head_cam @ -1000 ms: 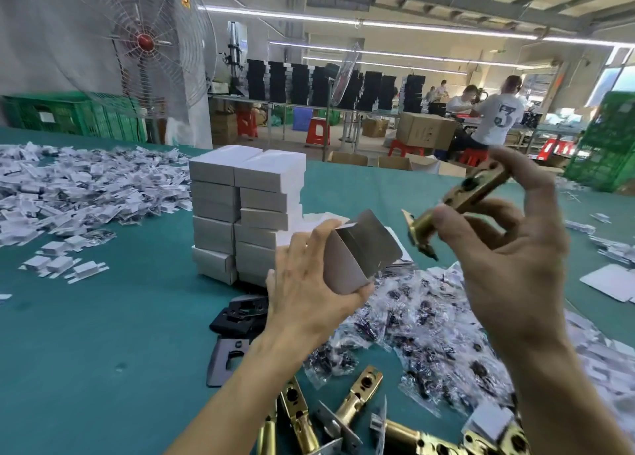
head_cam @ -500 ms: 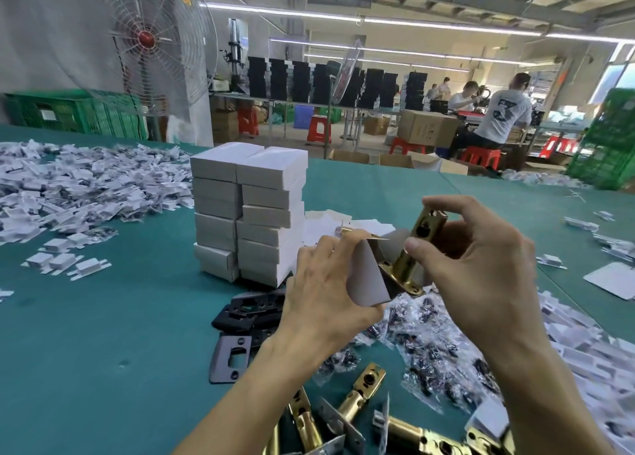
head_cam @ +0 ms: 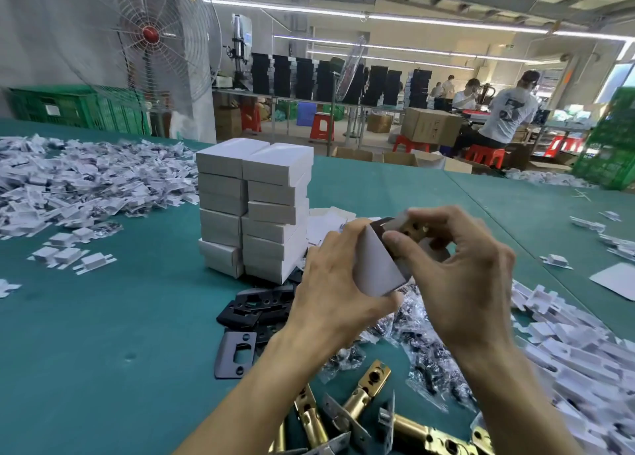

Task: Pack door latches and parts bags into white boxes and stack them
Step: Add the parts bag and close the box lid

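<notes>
My left hand (head_cam: 335,283) grips an open white box (head_cam: 379,269) above the green table. My right hand (head_cam: 460,276) pinches a brass door latch (head_cam: 410,227) whose lower part is inside the box; only its top end shows. Two stacks of closed white boxes (head_cam: 254,207) stand just behind and left of my hands. Clear parts bags (head_cam: 422,344) lie in a heap under my hands. More brass latches (head_cam: 364,403) lie at the near edge.
Black strike plates (head_cam: 257,308) lie left of my left wrist. Flat white box blanks (head_cam: 567,344) are heaped at the right, and a large pile of white pieces (head_cam: 75,183) covers the far left. A standing fan (head_cam: 151,39) and green crates (head_cam: 79,109) sit beyond the table.
My right hand brought the brass latch down from up at the right and pushed it into the box held in my left hand. The latch has sunk deeper since half a second ago.
</notes>
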Demonstrator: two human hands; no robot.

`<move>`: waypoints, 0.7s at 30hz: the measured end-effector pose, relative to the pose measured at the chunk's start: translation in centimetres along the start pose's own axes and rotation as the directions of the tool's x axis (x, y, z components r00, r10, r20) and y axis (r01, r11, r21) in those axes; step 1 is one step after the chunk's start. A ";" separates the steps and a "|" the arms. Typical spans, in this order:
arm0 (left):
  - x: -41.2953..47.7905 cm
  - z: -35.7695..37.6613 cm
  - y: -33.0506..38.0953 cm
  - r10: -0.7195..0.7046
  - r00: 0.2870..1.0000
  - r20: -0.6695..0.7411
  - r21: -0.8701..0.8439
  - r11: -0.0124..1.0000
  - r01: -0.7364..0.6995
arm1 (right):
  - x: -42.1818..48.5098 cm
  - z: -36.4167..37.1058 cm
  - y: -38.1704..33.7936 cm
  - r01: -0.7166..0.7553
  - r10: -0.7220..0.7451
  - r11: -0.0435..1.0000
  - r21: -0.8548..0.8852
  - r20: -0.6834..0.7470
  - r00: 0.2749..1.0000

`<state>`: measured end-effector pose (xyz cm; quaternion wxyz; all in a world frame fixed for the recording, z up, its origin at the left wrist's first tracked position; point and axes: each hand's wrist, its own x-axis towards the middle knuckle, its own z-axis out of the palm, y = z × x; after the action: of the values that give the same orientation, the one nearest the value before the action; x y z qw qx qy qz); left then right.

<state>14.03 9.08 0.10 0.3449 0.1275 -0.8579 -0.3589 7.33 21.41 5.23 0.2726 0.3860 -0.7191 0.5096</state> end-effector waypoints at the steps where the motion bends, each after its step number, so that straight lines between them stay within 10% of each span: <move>1: 0.0 0.0 0.0 -0.001 1.000 -0.003 -0.010 1.000 0.001 | 0.0 0.0 0.2 0.020 -0.019 0.999 -0.042 0.020 1.000; 21: 0.2 -0.1 0.1 -0.001 0.984 -0.177 -0.197 0.980 -0.034 | 0.2 0.3 0.7 -0.041 0.004 0.994 0.097 0.359 0.933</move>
<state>13.96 9.01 0.39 0.4332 0.1164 -0.7849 -0.4274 6.62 21.17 4.87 0.1111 0.4774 -0.7340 0.4701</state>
